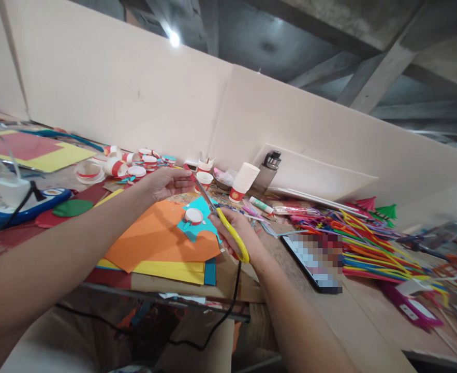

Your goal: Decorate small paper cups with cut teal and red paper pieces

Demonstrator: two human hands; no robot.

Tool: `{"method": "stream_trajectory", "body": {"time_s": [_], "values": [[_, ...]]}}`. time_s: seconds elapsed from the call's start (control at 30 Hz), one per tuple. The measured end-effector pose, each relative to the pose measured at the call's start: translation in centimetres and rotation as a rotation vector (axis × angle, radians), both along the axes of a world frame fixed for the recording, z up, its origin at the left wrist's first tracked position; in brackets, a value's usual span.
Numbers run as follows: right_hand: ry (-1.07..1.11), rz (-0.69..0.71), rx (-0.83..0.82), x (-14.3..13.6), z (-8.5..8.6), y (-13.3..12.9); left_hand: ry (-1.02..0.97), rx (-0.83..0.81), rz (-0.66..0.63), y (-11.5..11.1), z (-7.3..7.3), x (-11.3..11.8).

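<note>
My right hand is closed on the yellow-handled scissors, whose blades point up and left toward my left hand. Between the thumb and fingers of that left hand is a small red piece, apparently paper, close to the scissor tips; whether the blades touch it I cannot tell. Below both hands, a short piece cut from a paper cup rests on cut turquoise paper. Under these lie orange paper and yellow sheets. A white-and-red paper cup stands just behind the blades.
Cut cup pieces cluster at the back left. A cup stack, a grey bottle and a glue stick are behind my right hand. Rightward lie a phone and many coloured pipe cleaners. A black cable hangs over the table edge.
</note>
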State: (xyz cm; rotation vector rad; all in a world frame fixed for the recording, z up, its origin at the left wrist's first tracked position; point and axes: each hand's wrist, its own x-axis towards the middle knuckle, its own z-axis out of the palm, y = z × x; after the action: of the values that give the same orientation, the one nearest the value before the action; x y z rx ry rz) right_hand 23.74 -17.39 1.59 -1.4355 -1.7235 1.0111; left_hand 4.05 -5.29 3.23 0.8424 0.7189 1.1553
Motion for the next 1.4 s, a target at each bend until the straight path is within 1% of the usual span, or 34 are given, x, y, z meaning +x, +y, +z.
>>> {"method": "stream_trajectory", "body": {"time_s": [0.43,0.9,1.03,1.27,1.4], "values": [[-0.013,-0.019,0.005,-0.15,0.06,-0.07,0.004,-0.006,-0.010,-0.14,0.27,-0.06],[-0.127,-0.006,0.091,-0.12,0.31,0.05,0.002,0.009,-0.018,0.08,0.12,-0.12],[-0.156,0.005,0.140,-0.16,0.36,0.02,0.008,0.010,-0.019,0.11,0.10,-0.09],[-0.145,0.009,0.165,-0.22,0.16,0.03,0.005,0.011,-0.008,0.16,0.08,-0.11],[-0.175,0.006,0.192,-0.20,-0.03,0.15,0.001,0.013,-0.011,0.24,0.04,-0.11]]}}
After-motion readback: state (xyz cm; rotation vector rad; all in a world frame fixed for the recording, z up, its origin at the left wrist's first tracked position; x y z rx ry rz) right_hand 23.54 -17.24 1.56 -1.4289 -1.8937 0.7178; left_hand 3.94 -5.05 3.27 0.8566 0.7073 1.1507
